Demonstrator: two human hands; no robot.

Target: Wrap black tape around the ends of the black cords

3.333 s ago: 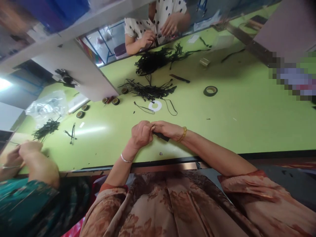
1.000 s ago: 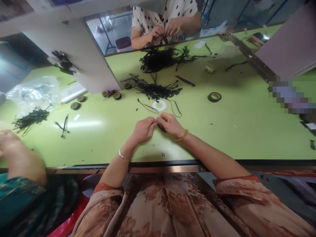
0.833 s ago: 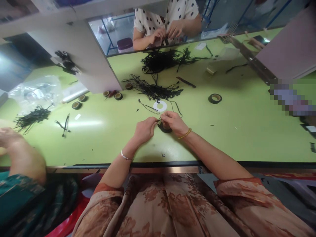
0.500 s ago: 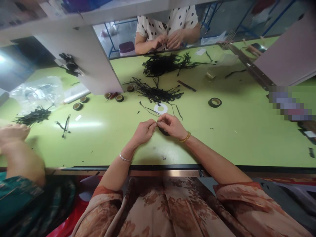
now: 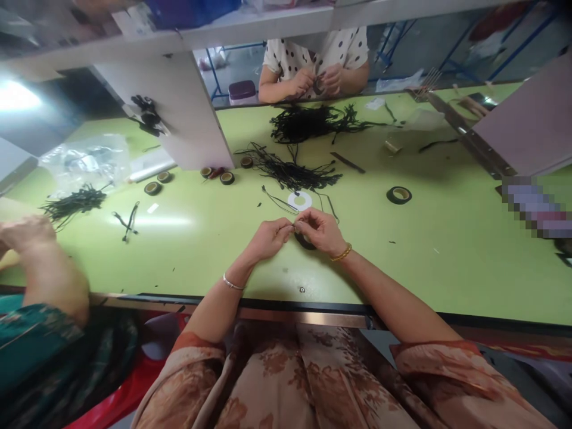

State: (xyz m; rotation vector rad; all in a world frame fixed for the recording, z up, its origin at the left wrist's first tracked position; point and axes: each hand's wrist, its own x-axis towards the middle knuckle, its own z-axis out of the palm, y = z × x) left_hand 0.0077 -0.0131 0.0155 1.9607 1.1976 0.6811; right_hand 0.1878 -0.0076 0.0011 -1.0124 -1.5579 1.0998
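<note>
My left hand (image 5: 267, 239) and my right hand (image 5: 320, 231) meet fingertip to fingertip over the green table (image 5: 447, 256). Both are pinched shut on a thin black piece between them, too small to name. A black tape roll (image 5: 305, 242) sits under my right hand's fingers, partly hidden. Just beyond lie a white ring (image 5: 300, 200) and a loose black cord (image 5: 276, 200). A silver bangle is on my left wrist, a gold one on my right.
Piles of black cords (image 5: 295, 170) (image 5: 313, 122) lie farther out, with tape rolls (image 5: 399, 195) (image 5: 227, 178) (image 5: 152, 188). A person in a dotted top (image 5: 317, 59) works across the table. Another person's arm (image 5: 40, 262) is at my left, near a plastic bag (image 5: 84, 164).
My hands stay pinched together on the small piece, with the right hand shifting slightly over the tape roll. The view has drifted, and the person at my left moved their hand.
</note>
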